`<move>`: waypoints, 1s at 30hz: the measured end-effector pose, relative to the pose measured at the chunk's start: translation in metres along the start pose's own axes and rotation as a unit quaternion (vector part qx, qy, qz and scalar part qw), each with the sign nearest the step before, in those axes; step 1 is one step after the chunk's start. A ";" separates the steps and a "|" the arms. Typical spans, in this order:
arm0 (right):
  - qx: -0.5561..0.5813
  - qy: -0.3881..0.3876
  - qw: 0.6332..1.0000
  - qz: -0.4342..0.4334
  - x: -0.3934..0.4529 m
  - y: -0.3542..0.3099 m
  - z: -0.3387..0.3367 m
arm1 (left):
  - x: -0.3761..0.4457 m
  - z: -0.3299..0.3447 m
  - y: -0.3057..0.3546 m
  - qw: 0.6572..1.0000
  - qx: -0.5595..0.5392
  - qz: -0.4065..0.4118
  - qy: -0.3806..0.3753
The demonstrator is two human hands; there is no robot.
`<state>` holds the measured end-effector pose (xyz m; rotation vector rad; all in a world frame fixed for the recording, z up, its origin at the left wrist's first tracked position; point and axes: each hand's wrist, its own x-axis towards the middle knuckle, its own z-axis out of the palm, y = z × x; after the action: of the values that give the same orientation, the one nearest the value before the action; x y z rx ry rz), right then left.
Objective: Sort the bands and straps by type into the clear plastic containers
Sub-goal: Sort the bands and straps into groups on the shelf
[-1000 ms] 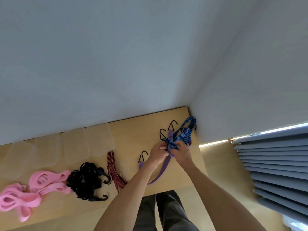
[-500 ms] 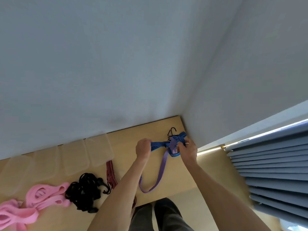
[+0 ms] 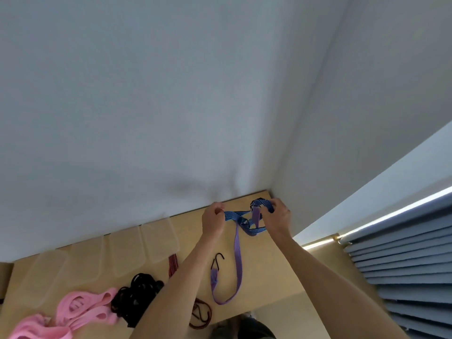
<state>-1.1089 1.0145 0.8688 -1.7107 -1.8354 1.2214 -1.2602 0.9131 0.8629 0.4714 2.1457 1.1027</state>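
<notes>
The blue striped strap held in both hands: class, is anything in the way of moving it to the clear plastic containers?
The blue striped strap is tangled with the purple strap, which trails onto the table. The left hand is between it and the clear plastic containers.

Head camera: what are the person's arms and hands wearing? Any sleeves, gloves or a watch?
Both forearms are bare as far as the frame shows, with no sleeves in view. The left hand and the right hand wear no gloves. No watch, bracelet or ring can be made out. Dark trousers show at the bottom edge.
</notes>
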 end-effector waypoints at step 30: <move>0.071 -0.010 0.995 -0.064 -0.011 -0.071 0.002 | -0.012 -0.032 0.059 0.959 0.163 -0.004 -0.230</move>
<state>-1.1527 1.0100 0.9251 -1.4883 -1.7931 1.2859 -1.2731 0.9216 0.9291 0.7841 1.9036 0.5562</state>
